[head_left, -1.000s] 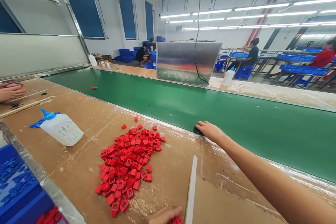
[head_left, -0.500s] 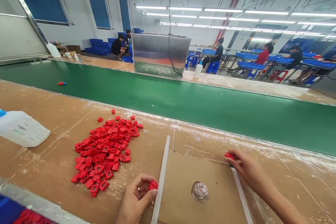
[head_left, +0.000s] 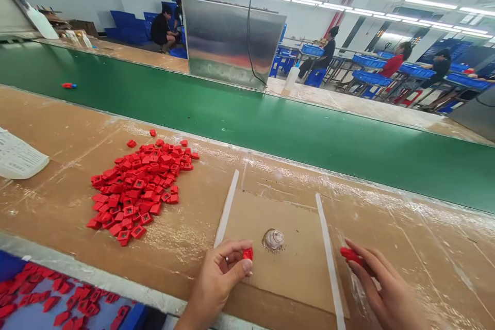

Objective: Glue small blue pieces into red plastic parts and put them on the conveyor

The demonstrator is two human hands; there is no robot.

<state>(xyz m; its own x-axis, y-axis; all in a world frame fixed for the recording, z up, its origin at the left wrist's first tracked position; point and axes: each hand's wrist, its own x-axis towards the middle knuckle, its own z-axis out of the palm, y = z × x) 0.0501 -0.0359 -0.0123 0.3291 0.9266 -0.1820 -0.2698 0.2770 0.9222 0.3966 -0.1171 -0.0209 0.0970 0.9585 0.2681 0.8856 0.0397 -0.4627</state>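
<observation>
My left hand (head_left: 218, 281) pinches a small red plastic piece (head_left: 248, 253) between thumb and fingers at the near edge of a cardboard square (head_left: 294, 263). My right hand (head_left: 381, 289) holds another red piece (head_left: 350, 254) in its fingertips, just right of the right-hand white strip (head_left: 328, 258). A second white strip (head_left: 227, 207) borders the square on the left. A small blob of glue (head_left: 274, 240) sits on the square between my hands. A heap of several red pieces (head_left: 137, 185) lies on the brown table to the left.
A green conveyor belt (head_left: 270, 124) runs behind the table, carrying one small red and blue item (head_left: 68, 85). A metal box (head_left: 232, 44) stands beyond it. A white bottle (head_left: 17, 157) lies at far left. A blue bin (head_left: 58, 301) with red pieces is near left. Other people sit at distant tables.
My right hand has come back from the belt's edge to the cardboard square, now holding a red piece. My view has dropped and shifted right; the left hand moved onto the square.
</observation>
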